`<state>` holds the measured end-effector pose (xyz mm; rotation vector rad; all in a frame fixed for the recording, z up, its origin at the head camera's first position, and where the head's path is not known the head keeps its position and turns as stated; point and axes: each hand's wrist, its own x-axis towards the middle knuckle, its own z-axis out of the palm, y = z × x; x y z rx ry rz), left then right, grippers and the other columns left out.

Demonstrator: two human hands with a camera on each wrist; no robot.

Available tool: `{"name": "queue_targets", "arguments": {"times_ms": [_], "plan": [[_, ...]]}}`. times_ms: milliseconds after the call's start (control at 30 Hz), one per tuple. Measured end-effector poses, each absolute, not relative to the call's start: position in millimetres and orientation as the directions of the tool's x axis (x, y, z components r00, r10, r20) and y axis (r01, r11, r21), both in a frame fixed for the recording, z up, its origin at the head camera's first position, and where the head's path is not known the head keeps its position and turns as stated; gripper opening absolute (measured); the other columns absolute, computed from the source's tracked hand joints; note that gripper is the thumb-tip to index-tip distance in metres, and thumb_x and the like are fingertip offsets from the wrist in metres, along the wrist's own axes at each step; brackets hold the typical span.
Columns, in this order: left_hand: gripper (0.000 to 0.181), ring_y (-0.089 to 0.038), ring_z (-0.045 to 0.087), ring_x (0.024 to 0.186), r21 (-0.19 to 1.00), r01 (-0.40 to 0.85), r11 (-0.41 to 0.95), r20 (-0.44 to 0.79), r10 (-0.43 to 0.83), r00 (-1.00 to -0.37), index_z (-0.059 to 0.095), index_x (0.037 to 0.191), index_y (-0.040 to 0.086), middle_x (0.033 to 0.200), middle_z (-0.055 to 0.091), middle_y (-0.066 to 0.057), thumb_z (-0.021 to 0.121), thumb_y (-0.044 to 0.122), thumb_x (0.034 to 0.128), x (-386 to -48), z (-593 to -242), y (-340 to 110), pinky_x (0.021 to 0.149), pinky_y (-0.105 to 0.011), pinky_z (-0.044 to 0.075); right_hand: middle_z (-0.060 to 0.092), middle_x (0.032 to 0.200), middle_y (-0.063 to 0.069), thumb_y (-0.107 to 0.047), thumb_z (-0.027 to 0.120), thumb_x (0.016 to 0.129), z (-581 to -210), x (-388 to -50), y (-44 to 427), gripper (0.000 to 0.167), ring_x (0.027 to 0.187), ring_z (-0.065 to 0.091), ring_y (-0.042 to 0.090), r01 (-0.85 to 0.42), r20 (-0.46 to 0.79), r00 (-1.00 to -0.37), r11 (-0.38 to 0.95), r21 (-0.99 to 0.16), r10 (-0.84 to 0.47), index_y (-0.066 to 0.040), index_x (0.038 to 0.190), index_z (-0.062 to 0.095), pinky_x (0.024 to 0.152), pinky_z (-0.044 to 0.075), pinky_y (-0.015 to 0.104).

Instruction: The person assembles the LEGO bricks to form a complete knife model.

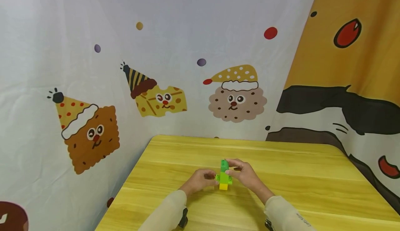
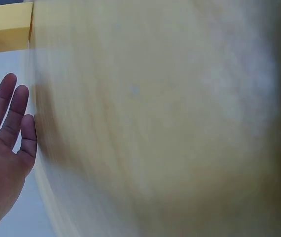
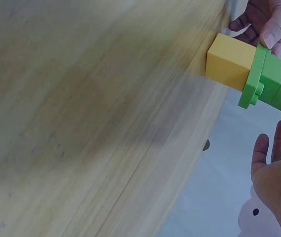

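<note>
A small upright stack of toy building bricks stands between the two hands in the head view. Its lowest part is a yellow brick [image 1: 223,186], with a flat light-green plate [image 3: 255,79] above it that sticks out on both sides. Light-green brick [image 1: 224,178] comes over that, topped by a darker green brick [image 1: 224,165]. My left hand [image 1: 200,180] pinches the plate's left end between thumb and finger. The right hand [image 1: 246,175] holds the top green brick from the right with thumb and index finger. Whether the yellow brick touches the table cannot be told.
The wooden table [image 1: 175,151] has light, streaky grain and rounded far corners. Behind and to the left hangs a white cloth [image 1: 175,50] printed with cartoon snacks in party hats. A dark wristband [image 1: 183,218] sits below the left sleeve.
</note>
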<state>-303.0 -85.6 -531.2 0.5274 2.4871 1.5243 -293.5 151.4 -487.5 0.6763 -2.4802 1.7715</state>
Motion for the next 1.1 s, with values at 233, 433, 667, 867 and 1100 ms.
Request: {"name": "queue_targets", "arguments": {"times_ms": [233,433,667,867,1100], "plan": [[0.034,-0.020,0.061,0.102,0.896,0.195,0.398,0.027,0.390,-0.920,0.070,0.117,0.012,0.111,0.067,-0.002,0.076,0.030,0.0891,-301.8,-531.2,-86.9,0.088,-0.045,0.050,0.067,0.121,0.005,-0.018,0.072,0.092,-491.1,-298.3,152.0,0.046,0.113,0.059,0.022,-0.292,0.209,-0.932,0.275,-0.916,-0.296,-0.013,0.137,0.061,0.096,0.045,0.039],[0.039,-0.019,0.061,0.105,0.896,0.181,0.407,0.012,0.384,-0.923,0.069,0.120,0.013,0.113,0.066,0.000,0.075,0.036,0.0892,-303.0,-532.6,-87.5,0.090,-0.044,0.050,0.068,0.120,0.003,-0.020,0.072,0.092,-491.7,-299.5,151.3,0.042,0.113,0.060,0.022,-0.266,0.194,-0.943,0.261,-0.928,-0.271,-0.019,0.134,0.064,0.096,0.045,0.040],[0.042,-0.019,0.060,0.105,0.904,0.208,0.374,0.046,0.397,-0.917,0.066,0.128,0.014,0.114,0.065,0.000,0.075,0.032,0.0905,-303.2,-531.7,-86.8,0.089,-0.043,0.050,0.067,0.122,0.004,-0.019,0.072,0.093,-492.3,-301.8,150.4,0.044,0.114,0.059,0.022,-0.245,0.175,-0.948,0.258,-0.935,-0.265,-0.017,0.136,0.063,0.092,0.048,0.036],[0.045,-0.023,0.061,0.106,0.913,0.223,0.343,0.072,0.401,-0.913,0.062,0.133,0.015,0.113,0.064,0.002,0.075,0.026,0.0912,-301.8,-528.5,-85.1,0.092,-0.045,0.049,0.066,0.125,0.010,-0.014,0.070,0.094,-493.7,-304.3,151.2,0.046,0.118,0.057,0.031,-0.267,0.190,-0.938,0.254,-0.929,-0.289,-0.013,0.138,0.060,0.092,0.049,0.035],[0.049,-0.024,0.060,0.110,0.922,0.229,0.313,0.091,0.400,-0.912,0.059,0.137,0.016,0.117,0.065,0.002,0.074,0.022,0.0914,-301.5,-527.1,-81.9,0.095,-0.048,0.047,0.065,0.126,0.011,-0.012,0.069,0.094,-496.2,-306.0,153.1,0.048,0.118,0.057,0.031,-0.251,0.175,-0.941,0.250,-0.935,-0.290,-0.013,0.140,0.058,0.092,0.049,0.038]]}}
